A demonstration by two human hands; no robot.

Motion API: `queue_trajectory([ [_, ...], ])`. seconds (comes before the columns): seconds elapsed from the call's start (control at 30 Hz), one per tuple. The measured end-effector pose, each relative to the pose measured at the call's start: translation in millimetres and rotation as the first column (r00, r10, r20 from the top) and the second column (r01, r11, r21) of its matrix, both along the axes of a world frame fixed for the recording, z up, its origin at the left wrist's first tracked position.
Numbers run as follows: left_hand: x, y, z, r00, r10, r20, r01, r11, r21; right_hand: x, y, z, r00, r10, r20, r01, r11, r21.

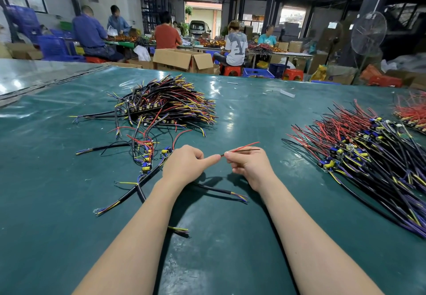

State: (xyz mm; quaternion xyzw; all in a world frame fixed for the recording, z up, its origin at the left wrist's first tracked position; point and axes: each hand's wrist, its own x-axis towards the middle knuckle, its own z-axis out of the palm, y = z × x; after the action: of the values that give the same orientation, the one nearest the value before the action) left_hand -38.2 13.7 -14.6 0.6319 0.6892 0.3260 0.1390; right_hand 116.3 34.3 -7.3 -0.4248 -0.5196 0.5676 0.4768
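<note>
Fingertips [230, 154] of the right hand [250, 168] are pinched tight on a thin red-and-black wire pair [244, 147]. Its free ends are fanned out past them to the right, probably so both strands can be lined up. It is held just above the green table [230, 237], between the left heap [168, 103] and the right heap [359, 140]. One outstretched finger [212, 159] of the left hand [184, 168] is set against the pair's near end, the rest curled; whether anything is gripped there cannot be told.
</note>
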Motion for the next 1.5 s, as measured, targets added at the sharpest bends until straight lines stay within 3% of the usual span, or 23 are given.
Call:
queue_trajectory([
  [0.17, 0, -1, 3, 0.998, -0.028, -0.054, 0.026, 0.999, -0.027, -1, 0, 0, 0.998, -0.017, -0.058, 0.017, 1.0, 0.003],
  [0.33, 2, -3, 8, 0.941, -0.029, -0.337, 0.036, 0.999, 0.015, -3, -1, 0, 0.998, -0.013, -0.064, 0.012, 1.0, -0.009],
  [0.4, 6, -2, 8, 0.925, -0.06, -0.375, 0.09, 0.994, 0.063, -4, -1, 0, 1.0, -0.01, -0.029, 0.01, 1.0, 0.002],
  [0.57, 16, -3, 4, 0.973, -0.162, -0.164, 0.185, 0.974, 0.133, -3, -1, 0, 0.999, 0.01, -0.046, -0.01, 1.0, -0.002],
  [0.93, 13, -3, 4, 0.989, -0.146, 0.019, 0.142, 0.98, 0.137, -6, -5, 1, 0.995, 0.044, -0.085, -0.046, 0.999, -0.017],
  [1.2, 14, -5, 4, 0.989, -0.141, -0.046, 0.146, 0.982, 0.118, -6, -1, -2, 0.997, -0.075, -0.003, 0.075, 0.997, -0.014],
  [1.5, 11, -4, 6, 0.986, -0.156, 0.059, 0.151, 0.985, 0.083, 0, 0, 2, 0.983, 0.017, -0.181, -0.023, 0.999, -0.033],
])
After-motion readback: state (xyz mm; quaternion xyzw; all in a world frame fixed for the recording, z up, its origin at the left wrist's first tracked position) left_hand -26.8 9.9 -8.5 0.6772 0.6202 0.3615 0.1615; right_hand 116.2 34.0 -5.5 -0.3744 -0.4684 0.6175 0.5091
